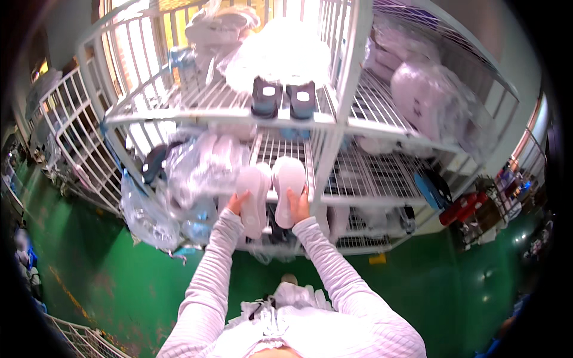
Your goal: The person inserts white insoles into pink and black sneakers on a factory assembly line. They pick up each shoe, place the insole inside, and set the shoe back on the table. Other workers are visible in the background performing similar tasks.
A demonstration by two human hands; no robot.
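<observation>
My left hand (238, 203) grips a long, pale pinkish shoe sole (254, 185) by its outer side. A second pale shoe sole (287, 174) is in my right hand (298, 206), with the thumb lying across its face. The two stand almost upright side by side, close together, in front of the rack's middle shelf. Their far sides are hidden, so I cannot tell whether uppers are attached. Just left of my left hand lie plastic-wrapped pale soles (206, 161) on that shelf.
Above my hands, two dark slides (267, 98) sit at the upper shelf edge of the white metal rack (224, 113). Clear bags (149, 209) hang at its left. A bagged pale bundle (427, 101) rests upper right. Red objects (462, 207) stand right, over a green floor (441, 274).
</observation>
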